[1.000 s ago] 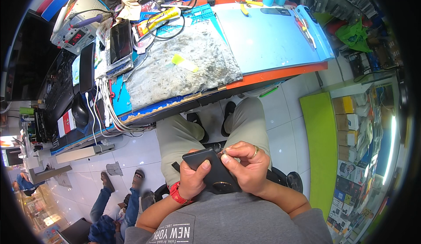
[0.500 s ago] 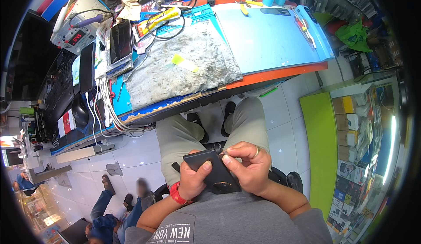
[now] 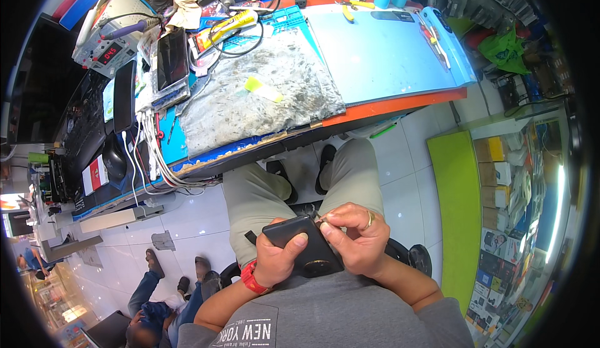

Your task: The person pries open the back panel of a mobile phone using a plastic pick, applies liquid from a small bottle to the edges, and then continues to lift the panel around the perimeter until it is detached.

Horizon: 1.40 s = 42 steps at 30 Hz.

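Observation:
A flat black device, about phone-sized (image 3: 317,249), lies tilted over my lap, with a dark, gold-edged oval near its lower end. My left hand (image 3: 276,262) grips it from the left side, thumb across its face. At the device's upper right edge, my right hand (image 3: 359,240) pinches thumb and forefinger together. Whatever sits between those fingertips is too small to name. The rest of the device's underside is hidden.
Ahead stands a workbench with a stained grey cloth (image 3: 250,107), a yellow-tipped piece (image 3: 264,89), a blue mat (image 3: 375,54) and a black phone (image 3: 124,95). White cables (image 3: 164,160) hang over its edge. A glass display case (image 3: 512,223) is on the right; another person (image 3: 150,317) sits lower left.
My right hand has shifted slightly to the right at the device's edge, fingers still pinched. My left hand keeps its grip. The person at lower left has moved a little.

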Motion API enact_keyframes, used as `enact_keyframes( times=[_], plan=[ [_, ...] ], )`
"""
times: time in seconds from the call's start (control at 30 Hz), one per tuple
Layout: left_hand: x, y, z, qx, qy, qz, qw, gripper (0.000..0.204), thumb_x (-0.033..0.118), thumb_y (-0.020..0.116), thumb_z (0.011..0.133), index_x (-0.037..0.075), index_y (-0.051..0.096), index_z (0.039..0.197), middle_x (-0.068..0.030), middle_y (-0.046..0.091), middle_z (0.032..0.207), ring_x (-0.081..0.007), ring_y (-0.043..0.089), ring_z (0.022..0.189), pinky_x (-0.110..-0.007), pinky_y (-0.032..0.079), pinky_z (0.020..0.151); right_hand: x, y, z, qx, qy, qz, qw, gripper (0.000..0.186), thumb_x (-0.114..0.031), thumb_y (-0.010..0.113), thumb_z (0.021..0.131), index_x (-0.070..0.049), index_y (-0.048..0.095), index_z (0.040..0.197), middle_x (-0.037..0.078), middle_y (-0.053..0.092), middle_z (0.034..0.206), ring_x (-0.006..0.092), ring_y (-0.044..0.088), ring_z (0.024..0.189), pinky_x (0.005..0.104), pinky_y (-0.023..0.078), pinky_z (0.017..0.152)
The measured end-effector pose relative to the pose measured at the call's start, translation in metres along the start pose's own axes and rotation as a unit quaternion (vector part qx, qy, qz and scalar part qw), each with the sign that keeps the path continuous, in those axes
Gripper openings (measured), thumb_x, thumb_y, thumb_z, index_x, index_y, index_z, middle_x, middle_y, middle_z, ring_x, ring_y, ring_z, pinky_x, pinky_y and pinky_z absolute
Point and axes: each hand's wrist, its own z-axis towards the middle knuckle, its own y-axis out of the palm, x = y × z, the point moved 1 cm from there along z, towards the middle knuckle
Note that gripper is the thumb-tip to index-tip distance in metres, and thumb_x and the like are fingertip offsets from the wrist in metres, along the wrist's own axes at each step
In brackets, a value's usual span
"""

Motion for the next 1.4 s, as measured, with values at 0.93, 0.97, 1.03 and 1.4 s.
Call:
enact_keyframes(
  times=[0.93, 0.97, 1.03, 1.4],
  plan=[
    [-0.006, -0.006, 0.008, -0.08, -0.049, -0.115, 0.989, 0.027, 0.021, 0.072, 0.096, -0.001, 0.062, 0.108, -0.0101, 0.072, 0.103, -0.0154, 0.069, 0.093, -0.03, 0.055, 0.084, 0.0, -0.008, 0.007, -0.039, 0.168, 0.225, 0.959, 0.015, 0.009, 0.07, 0.089, 0.004, 0.07, 0.103, 0.013, 0.071, 0.097, 0.0154, 0.068, 0.085, 0.0273, 0.056, 0.074],
    [-0.004, -0.005, 0.008, -0.079, -0.051, -0.119, 0.988, 0.027, 0.021, 0.072, 0.096, -0.001, 0.062, 0.107, -0.0099, 0.072, 0.102, -0.0151, 0.068, 0.092, -0.03, 0.055, 0.083, 0.0, -0.008, 0.008, -0.04, 0.166, 0.225, 0.959, 0.015, 0.009, 0.07, 0.089, 0.004, 0.07, 0.103, 0.013, 0.071, 0.097, 0.0156, 0.068, 0.085, 0.0274, 0.056, 0.074],
    [-0.001, -0.002, 0.008, -0.076, -0.055, -0.128, 0.987, 0.026, 0.02, 0.073, 0.095, -0.001, 0.062, 0.107, -0.0093, 0.072, 0.102, -0.0146, 0.068, 0.091, -0.029, 0.054, 0.082, 0.0, -0.007, 0.007, -0.034, 0.144, 0.191, 0.97, 0.014, 0.008, 0.07, 0.089, 0.004, 0.07, 0.102, 0.013, 0.071, 0.095, 0.0161, 0.068, 0.083, 0.0277, 0.055, 0.073],
    [0.006, 0.006, 0.003, 0.022, -0.005, 0.043, 0.999, 0.022, 0.018, 0.075, 0.094, 0.0, 0.067, 0.102, -0.0031, 0.069, 0.093, -0.0083, 0.063, 0.083, -0.025, 0.051, 0.076, -0.009, 0.001, 0.004, 0.016, -0.045, -0.087, 0.995, 0.016, 0.009, 0.072, 0.084, 0.001, 0.066, 0.096, 0.017, 0.071, 0.087, 0.0207, 0.071, 0.075, 0.0298, 0.056, 0.065]
  ],
)
